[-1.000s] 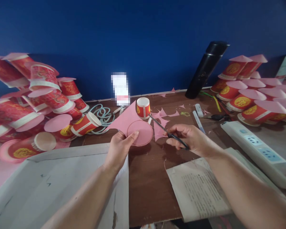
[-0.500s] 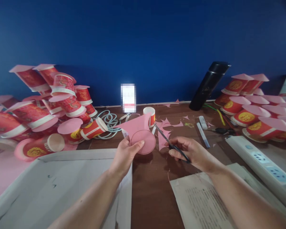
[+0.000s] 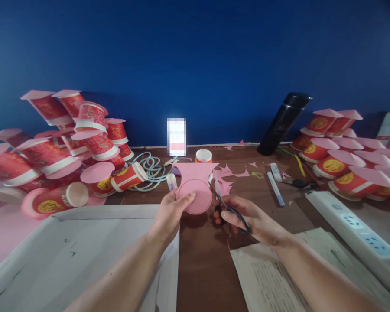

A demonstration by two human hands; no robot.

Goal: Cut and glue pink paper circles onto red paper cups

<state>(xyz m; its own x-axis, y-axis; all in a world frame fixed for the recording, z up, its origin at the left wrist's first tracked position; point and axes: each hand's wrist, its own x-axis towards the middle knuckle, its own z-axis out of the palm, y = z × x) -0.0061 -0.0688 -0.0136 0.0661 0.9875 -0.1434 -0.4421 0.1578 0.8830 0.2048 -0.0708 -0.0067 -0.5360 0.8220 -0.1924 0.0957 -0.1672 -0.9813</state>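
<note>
Between the thumb and fingers of my left hand (image 3: 171,213) is a piece of pink paper (image 3: 196,197). A circle is outlined on its lower part, and its cut edge runs round the bottom and sides, with a wider strip left at the top. My right hand (image 3: 243,219) holds black-handled scissors (image 3: 234,212), whose blades point up and left at the paper's right edge. Behind the paper stands a red paper cup (image 3: 203,156) with a white rim, its lower part hidden. A glue stick (image 3: 171,182) shows just left of the paper.
Red cups with pink paper discs are piled at left (image 3: 94,145) and right (image 3: 334,164). Pink scraps (image 3: 222,180) lie behind the scissors. A black flask (image 3: 284,123) leans on the blue wall. A power strip (image 3: 351,223), printed sheet (image 3: 263,268) and white tray (image 3: 117,234) lie nearer.
The pink paper has turned so its uncut strip points away from me. My right hand has moved slightly left and down, bringing the scissors to the paper's right edge.
</note>
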